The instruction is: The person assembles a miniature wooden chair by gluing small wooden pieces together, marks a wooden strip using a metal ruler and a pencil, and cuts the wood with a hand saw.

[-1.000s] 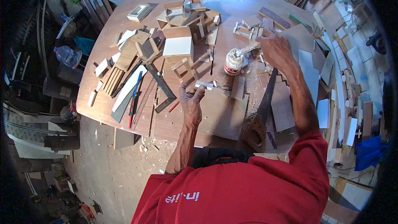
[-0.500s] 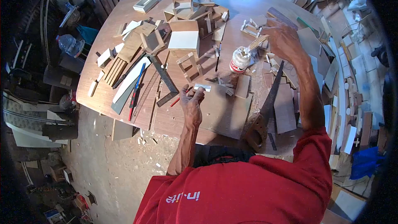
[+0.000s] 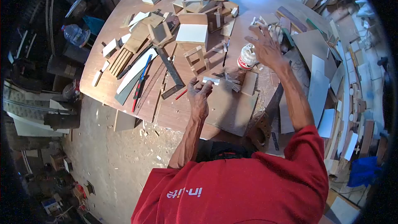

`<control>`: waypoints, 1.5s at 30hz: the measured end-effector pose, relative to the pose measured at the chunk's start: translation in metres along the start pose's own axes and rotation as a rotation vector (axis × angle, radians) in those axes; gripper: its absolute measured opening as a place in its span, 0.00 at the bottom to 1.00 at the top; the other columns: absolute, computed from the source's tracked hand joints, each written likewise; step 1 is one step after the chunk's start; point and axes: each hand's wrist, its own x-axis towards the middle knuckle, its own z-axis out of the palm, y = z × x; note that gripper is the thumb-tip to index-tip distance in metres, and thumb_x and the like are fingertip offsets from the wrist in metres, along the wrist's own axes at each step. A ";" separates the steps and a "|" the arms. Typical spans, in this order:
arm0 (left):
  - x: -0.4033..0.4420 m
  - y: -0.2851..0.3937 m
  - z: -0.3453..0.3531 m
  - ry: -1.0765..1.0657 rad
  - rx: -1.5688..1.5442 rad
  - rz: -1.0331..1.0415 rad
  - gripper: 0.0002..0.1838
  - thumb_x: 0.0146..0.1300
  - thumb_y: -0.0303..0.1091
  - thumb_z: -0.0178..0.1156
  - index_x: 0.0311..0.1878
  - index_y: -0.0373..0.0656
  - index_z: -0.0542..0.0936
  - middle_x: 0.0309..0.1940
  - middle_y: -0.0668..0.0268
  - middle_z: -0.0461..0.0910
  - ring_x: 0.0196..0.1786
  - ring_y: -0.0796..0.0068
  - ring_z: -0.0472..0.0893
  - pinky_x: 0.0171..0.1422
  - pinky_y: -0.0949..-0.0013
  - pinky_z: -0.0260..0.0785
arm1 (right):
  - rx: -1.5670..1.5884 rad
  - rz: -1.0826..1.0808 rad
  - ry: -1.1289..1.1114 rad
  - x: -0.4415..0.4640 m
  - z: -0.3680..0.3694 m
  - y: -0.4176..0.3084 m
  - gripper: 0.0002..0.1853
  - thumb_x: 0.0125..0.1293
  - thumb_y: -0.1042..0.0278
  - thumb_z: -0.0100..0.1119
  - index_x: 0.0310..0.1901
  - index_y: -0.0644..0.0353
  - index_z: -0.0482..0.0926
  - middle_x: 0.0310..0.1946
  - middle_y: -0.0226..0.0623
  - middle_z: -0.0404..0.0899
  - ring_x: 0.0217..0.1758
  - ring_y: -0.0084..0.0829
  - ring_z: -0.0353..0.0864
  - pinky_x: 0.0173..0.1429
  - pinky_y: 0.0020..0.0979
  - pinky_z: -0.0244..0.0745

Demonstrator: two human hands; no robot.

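My left hand [image 3: 198, 99] is closed, pinching a small white-faced strip [image 3: 211, 80] between thumb and fingers above a flat board [image 3: 232, 114]. My right hand [image 3: 267, 50] has its fingers spread beside a white jar with a red label [image 3: 247, 58], and I see nothing held in it. Whitish residue coats the jar's open top, partly behind the hand. A small wooden frame [image 3: 196, 60] stands beyond my left hand, and a red pencil [image 3: 181, 94] lies to its left.
Small wooden furniture pieces, including a white-topped one [image 3: 191, 33], crowd the table's far middle. A carpenter's square [image 3: 171, 72], a blue-and-red cutter [image 3: 141, 84] and slats lie left. A handsaw [image 3: 265, 116] and board offcuts [image 3: 317, 74] lie right.
My right hand has let go of the wooden stick it held over the jar, and its fingers have spread and come lower. My left hand keeps its pinch on the strip. The view has shifted slightly.
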 end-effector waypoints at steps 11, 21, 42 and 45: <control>0.023 -0.009 -0.002 0.052 -0.038 -0.045 0.42 0.58 0.30 0.69 0.69 0.35 0.52 0.39 0.67 0.79 0.42 0.74 0.77 0.47 0.63 0.66 | 0.673 -0.041 -0.066 -0.008 0.024 -0.121 0.17 0.49 0.70 0.65 0.44 0.56 0.81 0.52 0.36 0.72 0.60 0.41 0.68 0.63 0.43 0.63; 0.029 -0.004 -0.020 0.151 0.458 0.217 0.39 0.54 0.23 0.69 0.65 0.33 0.57 0.47 0.57 0.75 0.47 0.69 0.77 0.45 0.70 0.72 | 0.681 -0.027 -0.033 0.020 0.053 -0.126 0.16 0.49 0.76 0.64 0.43 0.58 0.81 0.53 0.38 0.72 0.58 0.43 0.70 0.63 0.42 0.66; 0.091 0.004 -0.048 -0.039 1.012 0.542 0.24 0.47 0.24 0.59 0.53 0.37 0.75 0.47 0.53 0.79 0.53 0.51 0.73 0.60 0.57 0.64 | 0.801 -0.019 -0.087 0.038 0.106 -0.128 0.10 0.52 0.73 0.64 0.38 0.55 0.84 0.53 0.32 0.71 0.56 0.38 0.71 0.63 0.41 0.65; 0.092 0.001 -0.048 0.017 1.054 0.534 0.21 0.52 0.30 0.66 0.51 0.39 0.78 0.46 0.52 0.80 0.54 0.54 0.77 0.60 0.57 0.67 | 0.770 -0.029 -0.078 0.036 0.099 -0.127 0.10 0.52 0.74 0.64 0.38 0.56 0.83 0.52 0.32 0.72 0.55 0.37 0.72 0.62 0.40 0.65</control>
